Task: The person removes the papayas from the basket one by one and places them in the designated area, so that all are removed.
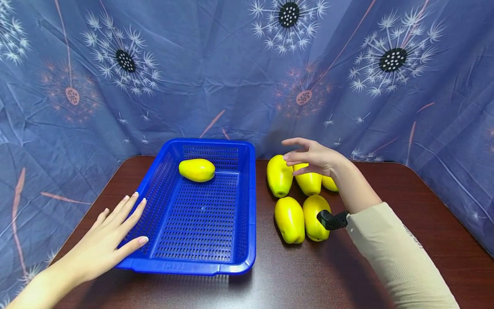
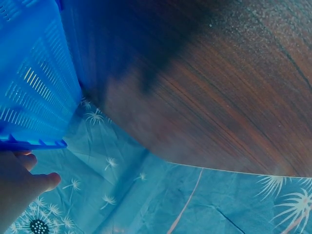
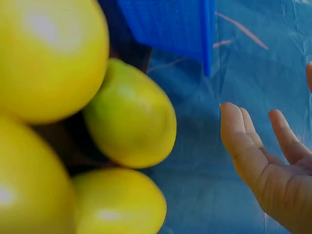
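A blue perforated plastic basket (image 1: pixel 251 206) stands on the table, and one smooth yellow fruit (image 1: pixel 197 170), shaped like a mango or papaya, lies at its far end. My left hand (image 1: pixel 106 240) rests over the basket's left rim with straight, spread fingers. Right of the basket, several more such yellow fruits (image 1: pixel 289 220) lie grouped in two rows. Over the back row hovers my right hand (image 1: pixel 314 156), fingers apart and holding nothing. In the right wrist view a gap separates that hand (image 3: pixel 273 170) from the closest fruit (image 3: pixel 131 117). The rearmost right fruit (image 1: pixel 329 183) is partly hidden behind the wrist.
A dark brown wooden table (image 1: pixel 181 292) carries everything. Behind and around it hangs a blue curtain (image 1: pixel 216 64) with a dandelion pattern. A black wrist camera mount (image 1: pixel 332 220) juts from the right sleeve above the front fruits.
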`<action>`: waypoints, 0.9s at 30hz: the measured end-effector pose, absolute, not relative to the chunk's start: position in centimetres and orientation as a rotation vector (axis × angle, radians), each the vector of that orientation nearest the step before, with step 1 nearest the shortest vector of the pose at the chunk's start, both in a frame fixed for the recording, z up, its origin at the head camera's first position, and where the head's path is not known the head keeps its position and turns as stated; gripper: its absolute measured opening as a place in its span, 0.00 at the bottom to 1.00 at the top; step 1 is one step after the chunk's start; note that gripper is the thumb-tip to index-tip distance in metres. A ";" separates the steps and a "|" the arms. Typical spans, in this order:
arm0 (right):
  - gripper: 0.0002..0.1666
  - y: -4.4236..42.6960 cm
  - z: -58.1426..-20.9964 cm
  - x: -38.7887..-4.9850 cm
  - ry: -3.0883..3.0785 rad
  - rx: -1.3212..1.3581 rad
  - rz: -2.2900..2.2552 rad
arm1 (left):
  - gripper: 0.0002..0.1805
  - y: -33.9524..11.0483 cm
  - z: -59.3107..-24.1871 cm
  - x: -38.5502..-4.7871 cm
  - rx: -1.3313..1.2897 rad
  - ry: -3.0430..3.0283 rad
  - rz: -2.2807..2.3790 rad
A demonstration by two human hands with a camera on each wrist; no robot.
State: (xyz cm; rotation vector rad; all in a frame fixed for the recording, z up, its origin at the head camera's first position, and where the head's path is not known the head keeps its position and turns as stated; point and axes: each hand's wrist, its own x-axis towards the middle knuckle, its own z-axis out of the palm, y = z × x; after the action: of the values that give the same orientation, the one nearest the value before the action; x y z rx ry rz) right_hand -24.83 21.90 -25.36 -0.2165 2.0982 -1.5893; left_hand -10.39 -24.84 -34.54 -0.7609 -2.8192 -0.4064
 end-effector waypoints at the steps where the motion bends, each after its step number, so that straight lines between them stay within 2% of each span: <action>1: 0.38 21.4 -25.3 -25.0 2.097 -0.212 -1.590 | 0.42 -24.8 -34.5 -10.4 -0.761 -2.818 -0.403; 16: 0.34 14.4 -25.2 -27.5 2.040 -0.155 -1.665 | 0.42 -25.0 -34.5 -10.5 -0.767 -2.827 -0.400; 27: 0.35 10.3 -26.2 -28.3 1.997 -0.118 -1.752 | 0.42 -25.0 -34.5 -10.5 -0.762 -2.835 -0.407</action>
State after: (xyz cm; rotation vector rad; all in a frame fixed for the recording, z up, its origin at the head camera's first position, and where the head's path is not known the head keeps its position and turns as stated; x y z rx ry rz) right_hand -28.31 10.29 -26.21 -0.1176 1.9967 -1.7520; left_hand -10.46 -24.99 -34.50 -0.7620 -2.8348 -0.4068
